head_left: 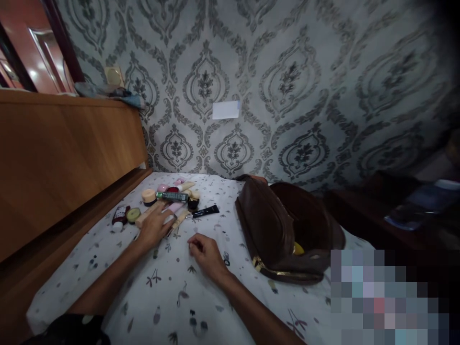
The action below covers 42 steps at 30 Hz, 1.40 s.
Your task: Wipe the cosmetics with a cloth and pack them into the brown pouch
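A loose pile of cosmetics lies on the patterned white sheet. My left hand point(155, 228) rests at its near side, fingers apart, touching a beige item point(145, 216) and slim tubes; whether it grips one is unclear. Around it lie a green tube point(172, 196), a round beige-lidded jar point(148, 196), a yellow-green round jar point(133, 215), a dark red bottle point(120, 216) and a black tube point(205, 212). My right hand point(205, 252) is curled above the sheet, thumb and fingers together, with nothing visible in it. To its right a brown bag point(268, 225) stands unzipped, something yellow inside.
A wooden panel point(72, 158) borders the sheet on the left. Behind is a patterned wall point(247, 72) with a white card point(225, 109). Dark furniture point(362, 211) holds a clear plastic item point(413, 206) at right. The lower right corner is pixelated.
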Each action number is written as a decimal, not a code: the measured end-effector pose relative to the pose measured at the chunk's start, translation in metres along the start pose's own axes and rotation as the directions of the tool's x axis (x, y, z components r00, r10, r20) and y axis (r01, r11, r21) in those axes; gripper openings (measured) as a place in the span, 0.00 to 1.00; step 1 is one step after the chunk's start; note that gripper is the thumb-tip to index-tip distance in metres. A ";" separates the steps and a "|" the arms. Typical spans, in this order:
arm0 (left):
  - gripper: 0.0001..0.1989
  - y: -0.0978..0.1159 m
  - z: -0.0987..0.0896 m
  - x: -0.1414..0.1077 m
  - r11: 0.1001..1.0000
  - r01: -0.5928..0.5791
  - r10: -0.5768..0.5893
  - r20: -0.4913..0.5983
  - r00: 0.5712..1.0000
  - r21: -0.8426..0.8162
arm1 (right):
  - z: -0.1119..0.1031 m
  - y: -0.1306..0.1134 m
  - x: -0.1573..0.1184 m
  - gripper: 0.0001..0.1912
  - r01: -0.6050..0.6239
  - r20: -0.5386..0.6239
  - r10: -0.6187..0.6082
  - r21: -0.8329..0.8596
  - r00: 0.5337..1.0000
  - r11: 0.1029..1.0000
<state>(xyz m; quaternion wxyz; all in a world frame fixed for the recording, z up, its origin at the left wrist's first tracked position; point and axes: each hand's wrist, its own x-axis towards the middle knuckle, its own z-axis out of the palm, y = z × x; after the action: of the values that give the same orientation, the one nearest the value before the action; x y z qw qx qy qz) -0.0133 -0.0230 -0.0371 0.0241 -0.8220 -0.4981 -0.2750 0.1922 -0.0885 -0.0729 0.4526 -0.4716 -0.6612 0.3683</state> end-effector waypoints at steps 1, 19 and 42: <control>0.13 -0.001 -0.001 -0.002 1.000 0.017 -0.017 0.017 1.000 -0.023 | 0.000 0.000 0.000 0.09 0.000 0.000 0.000 -0.001 1.000 1.000; 0.27 -0.004 -0.023 -0.025 0.979 0.193 -0.178 0.196 0.964 -0.061 | 0.000 0.001 -0.001 0.09 0.025 0.003 -0.025 0.016 1.000 1.000; 0.23 0.058 -0.040 -0.043 0.885 0.165 -0.095 0.177 0.980 -0.435 | -0.017 0.003 -0.006 0.12 0.105 -0.080 -0.131 -0.275 0.988 0.956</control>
<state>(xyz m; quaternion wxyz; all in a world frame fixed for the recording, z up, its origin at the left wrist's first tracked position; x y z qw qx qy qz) 0.0024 -0.0991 -0.0097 -0.2215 -0.7885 -0.4760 -0.3202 0.2098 -0.0924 -0.0717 0.4370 -0.5059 -0.7092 0.2239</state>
